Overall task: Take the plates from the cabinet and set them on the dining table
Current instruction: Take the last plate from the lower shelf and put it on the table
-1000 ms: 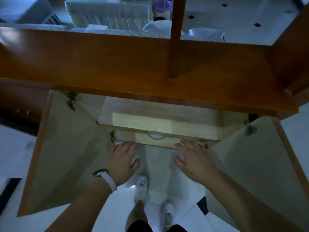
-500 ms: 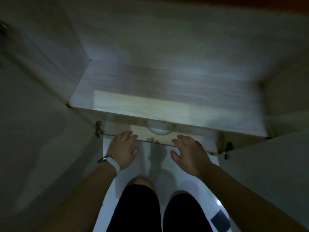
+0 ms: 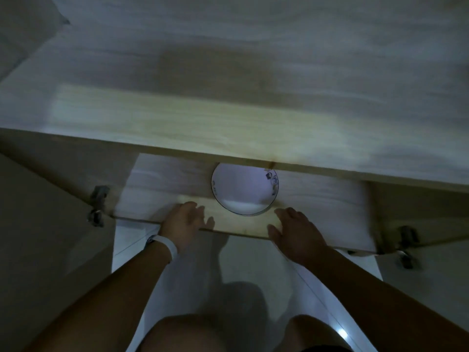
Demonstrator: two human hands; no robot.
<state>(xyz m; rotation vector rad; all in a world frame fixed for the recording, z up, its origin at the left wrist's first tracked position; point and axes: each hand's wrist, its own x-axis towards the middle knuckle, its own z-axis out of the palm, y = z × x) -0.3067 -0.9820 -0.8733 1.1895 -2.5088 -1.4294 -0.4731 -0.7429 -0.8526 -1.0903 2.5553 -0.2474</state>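
Observation:
A white plate [image 3: 241, 189] with a thin dark rim and a small dark pattern at its right edge lies on the bottom shelf [image 3: 162, 184] of the open cabinet. The upper shelf [image 3: 228, 128] hides its far edge. My left hand [image 3: 185, 222], with a white band on its wrist, reaches over the shelf's front edge just left of the plate, fingers extended. My right hand [image 3: 294, 232] reaches in just right of the plate, fingers relaxed. Neither hand touches the plate.
Both cabinet doors stand swung open, with a hinge [image 3: 97, 209] at the left and a hinge [image 3: 406, 245] at the right. White tiled floor [image 3: 228, 262] and my bent knees lie below the shelf. The scene is dim.
I have crouched lower and closer, so more of the plate shows under the upper shelf. Both hands have moved forward over the bottom shelf's front edge, flanking the plate.

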